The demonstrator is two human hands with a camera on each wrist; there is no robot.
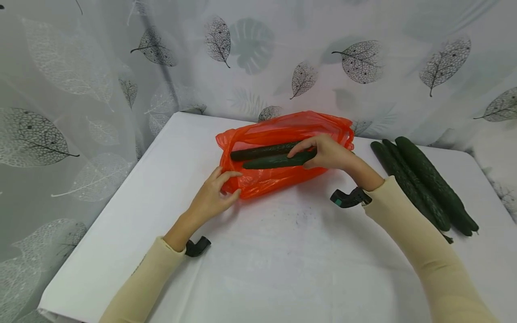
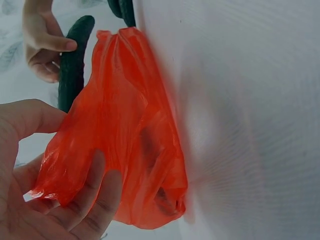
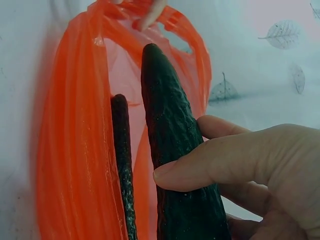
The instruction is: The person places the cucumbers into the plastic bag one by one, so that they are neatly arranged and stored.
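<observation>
A red plastic bag [image 1: 258, 190] lies on its side on the table with its mouth spread, and one dark green cucumber [image 1: 258, 153] shows inside. My right hand [image 1: 329, 154] grips another cucumber [image 1: 274, 162] between thumb and fingers, over the bag's opening. The right wrist view shows that held cucumber [image 3: 172, 120] beside the one in the bag [image 3: 122, 155]. At the bag's left end, my left hand [image 1: 214, 193] holds the thin plastic, thumb and fingers on either side of it. In the left wrist view the bag [image 2: 125, 120] hangs between those fingers.
Three more cucumbers [image 1: 424, 184] lie side by side at the right of the white table [image 1: 282, 269]. A leaf-patterned curtain [image 1: 250, 54] hangs behind the table and along its left side. Both wrists wear small black cameras.
</observation>
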